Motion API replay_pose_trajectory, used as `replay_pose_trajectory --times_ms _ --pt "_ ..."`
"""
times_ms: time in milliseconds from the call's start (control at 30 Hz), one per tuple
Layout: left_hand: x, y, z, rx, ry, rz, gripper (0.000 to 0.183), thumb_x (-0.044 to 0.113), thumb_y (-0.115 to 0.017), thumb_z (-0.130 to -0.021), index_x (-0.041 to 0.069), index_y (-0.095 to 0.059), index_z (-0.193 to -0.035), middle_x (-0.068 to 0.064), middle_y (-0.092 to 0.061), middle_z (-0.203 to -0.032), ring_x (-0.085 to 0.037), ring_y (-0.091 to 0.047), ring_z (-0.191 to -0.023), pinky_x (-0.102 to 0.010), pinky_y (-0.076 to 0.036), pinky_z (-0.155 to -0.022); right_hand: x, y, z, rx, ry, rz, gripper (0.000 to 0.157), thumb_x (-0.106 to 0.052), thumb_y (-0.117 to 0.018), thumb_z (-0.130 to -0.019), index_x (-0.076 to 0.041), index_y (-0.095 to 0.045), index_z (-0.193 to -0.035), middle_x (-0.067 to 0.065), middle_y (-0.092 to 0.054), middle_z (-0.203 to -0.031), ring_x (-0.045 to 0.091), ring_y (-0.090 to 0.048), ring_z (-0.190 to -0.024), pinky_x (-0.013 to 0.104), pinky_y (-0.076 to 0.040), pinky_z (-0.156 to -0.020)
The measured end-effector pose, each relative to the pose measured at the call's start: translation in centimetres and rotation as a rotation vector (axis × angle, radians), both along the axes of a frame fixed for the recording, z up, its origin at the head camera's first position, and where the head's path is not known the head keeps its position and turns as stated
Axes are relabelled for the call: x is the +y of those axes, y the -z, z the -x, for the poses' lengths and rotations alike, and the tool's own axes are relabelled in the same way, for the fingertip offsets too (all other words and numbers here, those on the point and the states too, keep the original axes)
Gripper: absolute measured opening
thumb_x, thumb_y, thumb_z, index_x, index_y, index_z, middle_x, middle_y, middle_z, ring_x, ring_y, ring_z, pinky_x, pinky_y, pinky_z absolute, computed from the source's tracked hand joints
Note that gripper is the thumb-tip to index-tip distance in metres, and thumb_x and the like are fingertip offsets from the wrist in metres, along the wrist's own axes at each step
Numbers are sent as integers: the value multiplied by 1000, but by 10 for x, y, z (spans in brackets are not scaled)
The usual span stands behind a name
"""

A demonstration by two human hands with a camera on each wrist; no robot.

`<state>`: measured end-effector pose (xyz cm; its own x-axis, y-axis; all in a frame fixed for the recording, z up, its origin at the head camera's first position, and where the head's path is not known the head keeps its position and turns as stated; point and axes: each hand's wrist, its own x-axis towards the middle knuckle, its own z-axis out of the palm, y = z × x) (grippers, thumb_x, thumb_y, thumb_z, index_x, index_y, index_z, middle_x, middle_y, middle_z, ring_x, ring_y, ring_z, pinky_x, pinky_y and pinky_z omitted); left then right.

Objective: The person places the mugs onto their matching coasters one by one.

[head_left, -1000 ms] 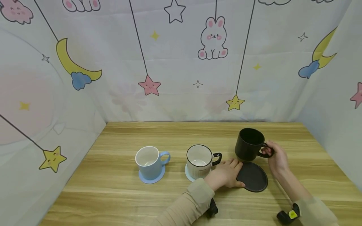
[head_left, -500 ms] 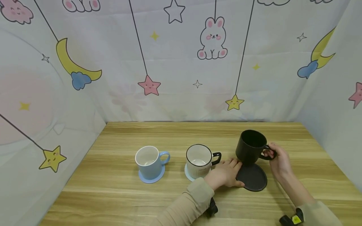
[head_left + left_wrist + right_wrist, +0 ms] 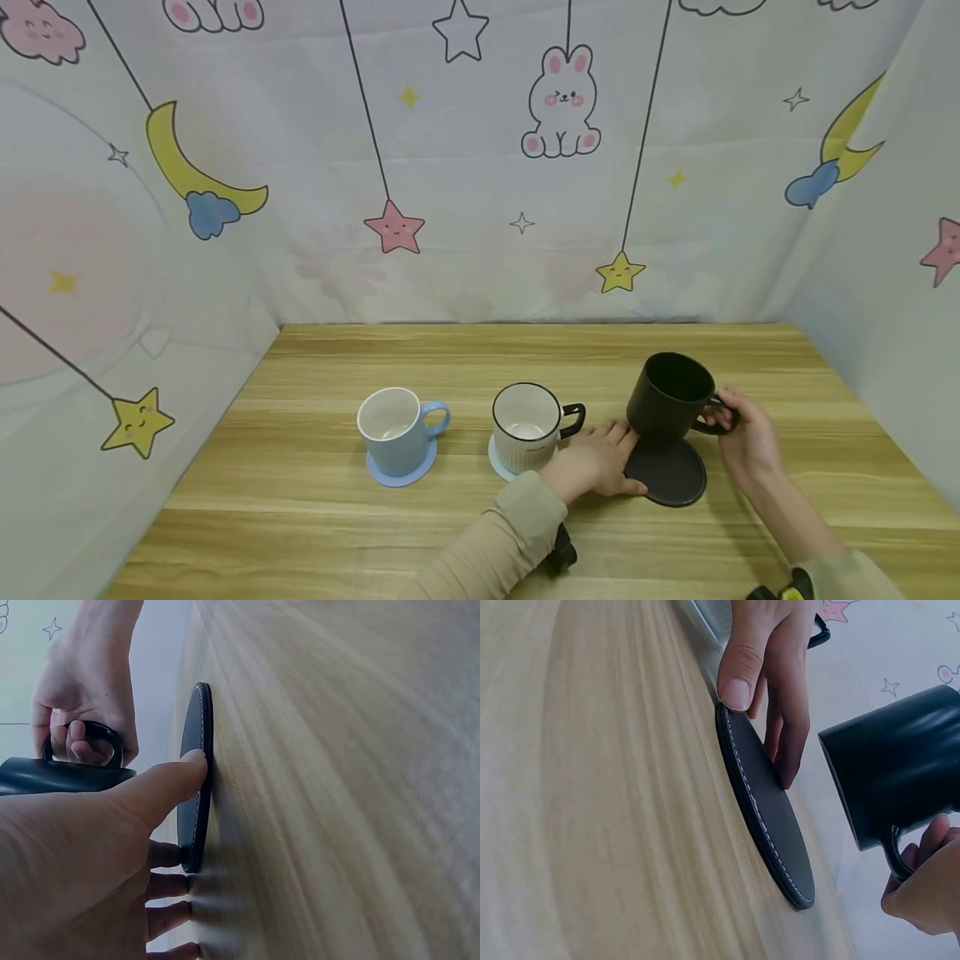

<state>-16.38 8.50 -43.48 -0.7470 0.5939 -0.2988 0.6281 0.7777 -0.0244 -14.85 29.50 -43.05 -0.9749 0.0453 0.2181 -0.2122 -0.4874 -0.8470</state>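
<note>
A black mug hangs slightly tilted over the back part of a round black coaster. My right hand grips the mug by its handle, fingers curled through it. In the right wrist view, a gap shows between the mug's base and the coaster, whose edge has white stitching. My left hand rests at the coaster's left side with fingers spread and fairly straight. Its thumb touches the coaster's near edge, and its other fingertips reach down to the table beside it.
A white ribbed mug with a black rim and handle stands on a pale blue coaster, just left of my left hand. Farther left, a light blue mug sits on a blue coaster. A patterned curtain borders the wooden table.
The black mug has moved slightly right and toward me, from behind the coaster to over its back part, with my right hand on its handle. My left hand has stayed put.
</note>
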Motion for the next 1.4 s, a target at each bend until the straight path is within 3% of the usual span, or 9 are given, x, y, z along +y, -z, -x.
replay_pose_trajectory --times_ms 167,467,767,933,1400 --pt "0 3 1 -2 3 12 84 70 -52 -104 27 -25 -172 11 -23 -176 -6 -23 -161 -27 -30 -124 2 2 -5 -4 -23 40 41 -1 -28 -114 -6 -29 -73 7 -23 -70 23 -20 -69 29 -30 -70" --pt "-5 -11 -7 -11 4 -3 81 68 -53 -104 25 -32 -169 11 -25 -175 -6 -22 -161 -27 -29 -125 3 4 -13 -3 -36 97 41 0 -28 -114 -5 -31 -73 7 -24 -70 24 -23 -68 28 -33 -70" --pt "0 4 -1 8 4 17 80 70 -52 -104 27 -34 -169 12 -26 -174 -5 -23 -160 -27 -29 -125 2 5 -20 -17 -15 44 41 -1 -24 -113 -6 -29 -73 7 -24 -70 25 -23 -69 29 -33 -71" --pt "2 6 0 5 2 31 82 71 -51 -103 27 -33 -169 13 -25 -175 -5 -22 -160 -27 -29 -125 1 5 -22 -19 -14 45 40 -1 -25 -113 -6 -28 -73 7 -24 -70 25 -24 -69 28 -36 -73" --pt "2 9 5 -2 11 33 86 72 -51 -103 24 -27 -171 12 -22 -176 -6 -20 -161 -27 -29 -125 2 10 -29 -4 -24 37 41 -1 -22 -113 -6 -28 -72 7 -23 -69 26 -26 -68 34 -26 -72"
